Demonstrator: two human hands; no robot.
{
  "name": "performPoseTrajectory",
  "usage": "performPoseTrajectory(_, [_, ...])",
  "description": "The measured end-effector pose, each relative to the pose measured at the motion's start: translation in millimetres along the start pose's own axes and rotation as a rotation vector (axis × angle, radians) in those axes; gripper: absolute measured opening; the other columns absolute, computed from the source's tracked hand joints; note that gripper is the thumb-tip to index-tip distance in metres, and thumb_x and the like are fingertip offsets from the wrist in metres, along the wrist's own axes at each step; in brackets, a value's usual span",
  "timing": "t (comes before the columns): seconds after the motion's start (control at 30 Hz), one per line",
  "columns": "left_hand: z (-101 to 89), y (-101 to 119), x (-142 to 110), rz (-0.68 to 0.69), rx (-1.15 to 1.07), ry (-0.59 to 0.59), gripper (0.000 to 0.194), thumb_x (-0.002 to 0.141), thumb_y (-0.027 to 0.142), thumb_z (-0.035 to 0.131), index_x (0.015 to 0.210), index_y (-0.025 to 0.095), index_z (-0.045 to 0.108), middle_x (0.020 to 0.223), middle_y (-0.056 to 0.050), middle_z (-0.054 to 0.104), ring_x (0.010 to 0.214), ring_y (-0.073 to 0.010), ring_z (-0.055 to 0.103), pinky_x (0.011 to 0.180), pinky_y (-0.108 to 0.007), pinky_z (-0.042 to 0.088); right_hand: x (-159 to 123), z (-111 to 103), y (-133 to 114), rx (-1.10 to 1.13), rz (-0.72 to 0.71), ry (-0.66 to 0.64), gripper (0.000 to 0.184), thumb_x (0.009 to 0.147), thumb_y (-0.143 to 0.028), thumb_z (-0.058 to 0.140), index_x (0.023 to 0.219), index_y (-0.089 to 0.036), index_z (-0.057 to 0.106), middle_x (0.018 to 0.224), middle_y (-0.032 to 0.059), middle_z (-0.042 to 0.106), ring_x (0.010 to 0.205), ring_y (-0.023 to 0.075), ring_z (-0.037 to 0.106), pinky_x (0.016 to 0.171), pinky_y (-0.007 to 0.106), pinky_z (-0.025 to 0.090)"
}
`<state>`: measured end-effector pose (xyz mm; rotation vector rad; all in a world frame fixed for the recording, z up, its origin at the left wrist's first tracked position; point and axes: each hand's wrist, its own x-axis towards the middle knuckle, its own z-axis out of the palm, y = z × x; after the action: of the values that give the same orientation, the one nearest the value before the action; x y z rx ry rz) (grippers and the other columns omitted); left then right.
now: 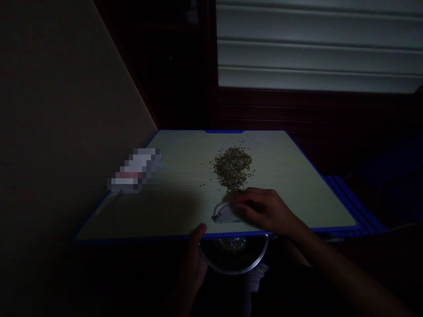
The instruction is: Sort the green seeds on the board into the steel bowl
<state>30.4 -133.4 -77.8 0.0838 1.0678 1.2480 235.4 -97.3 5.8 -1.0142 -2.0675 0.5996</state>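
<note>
**One above the edge, one below**

The right hand point(266, 211) lies curled, its fingers pressing on a curved scrap of white paper point(226, 213), which sits just short of a mound of small greenish-brown seeds point(232, 168). The mound rests on a pale green worktop with a blue rim point(291, 185), with stray seeds scattered around it. Below the near edge, the left hand point(193, 264) sits against a round steel bowl point(234, 259), though the gloom hides whether it grips. The bowl looks placed to catch whatever crosses that edge, and a few seeds lie inside. Farther left rests a blurred white object point(134, 171), and beyond the worktop hangs a pale slatted window blind point(313, 44).
</note>
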Motion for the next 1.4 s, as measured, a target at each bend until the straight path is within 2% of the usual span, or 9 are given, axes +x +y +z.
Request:
performPoseTrajectory(0.2, [1.7, 1.0, -0.2, -0.001, 0.004, 0.024, 0.023, 0.076, 0.025, 0.068, 0.097, 0.015, 0.069, 0.093, -0.007, 0.077, 0.104, -0.0275, 0.068, 0.094, -0.04, 0.051, 0.4, -0.1, 4.5, -0.015, 0.036, 0.098, 0.018, 0.087, -0.019, 0.059, 0.101, -0.023, 0.07, 0.091, 0.0022, 0.073, 0.079, 0.0155, 0.067, 0.071, 0.029, 0.052])
performPoseTrajectory(0.37, [-0.7, 0.0, 0.3, -0.006, -0.013, -0.031, 0.028, 0.076, 0.024, 0.069, 0.103, 0.017, 0.068, 0.099, -0.008, 0.077, 0.107, -0.0277, 0.067, 0.093, -0.04, 0.052, 1.0, 0.8, 7.5, -0.047, 0.081, 0.165, 0.019, 0.089, -0.022, 0.059, 0.105, -0.024, 0.07, 0.094, 0.003, 0.074, 0.081, 0.0168, 0.068, 0.072, 0.031, 0.052])
performPoseTrajectory(0.47, [-0.4, 0.0, 0.0, -0.002, -0.023, -0.041, 0.029, 0.077, 0.023, 0.068, 0.106, 0.017, 0.068, 0.099, -0.008, 0.077, 0.106, -0.0278, 0.067, 0.093, -0.041, 0.052, 1.5, 1.5, 7.1, -0.036, 0.075, 0.136, 0.02, 0.09, -0.022, 0.059, 0.106, -0.024, 0.07, 0.096, 0.0033, 0.074, 0.083, 0.0168, 0.068, 0.074, 0.031, 0.053])
performPoseTrajectory(0.63, [2.9, 1.3, -0.6, 0.004, -0.024, 0.034, 0.025, 0.077, 0.021, 0.067, 0.102, 0.016, 0.068, 0.088, -0.006, 0.077, 0.101, -0.0269, 0.069, 0.093, -0.041, 0.052, 2.1, 1.1, 5.0, -0.023, 0.063, 0.114, 0.019, 0.09, -0.022, 0.058, 0.105, -0.023, 0.07, 0.095, 0.0028, 0.073, 0.083, 0.0163, 0.068, 0.074, 0.031, 0.053])
performPoseTrajectory(1.0, [4.9, 3.1, -2.2, -0.012, -0.015, 0.021, 0.019, 0.081, 0.02, 0.062, 0.099, 0.014, 0.067, 0.098, -0.009, 0.077, 0.102, -0.0259, 0.069, 0.093, -0.039, 0.053, 0.9, -0.2, 3.9, 0.003, 0.043, 0.079, 0.017, 0.09, -0.02, 0.058, 0.102, -0.021, 0.07, 0.091, 0.0022, 0.072, 0.081, 0.0152, 0.067, 0.072, 0.028, 0.05])
performPoseTrajectory(1.4, [2.8, 1.8, 0.3, -0.016, -0.007, 0.012, 0.016, 0.078, 0.023, 0.067, 0.092, 0.015, 0.069, 0.089, -0.008, 0.077, 0.099, -0.0272, 0.07, 0.091, -0.041, 0.053, -0.5, 0.4, 2.8, 0.024, 0.027, 0.028, 0.015, 0.088, -0.021, 0.061, 0.1, -0.021, 0.069, 0.09, 0.0016, 0.071, 0.078, 0.0145, 0.065, 0.071, 0.028, 0.05])
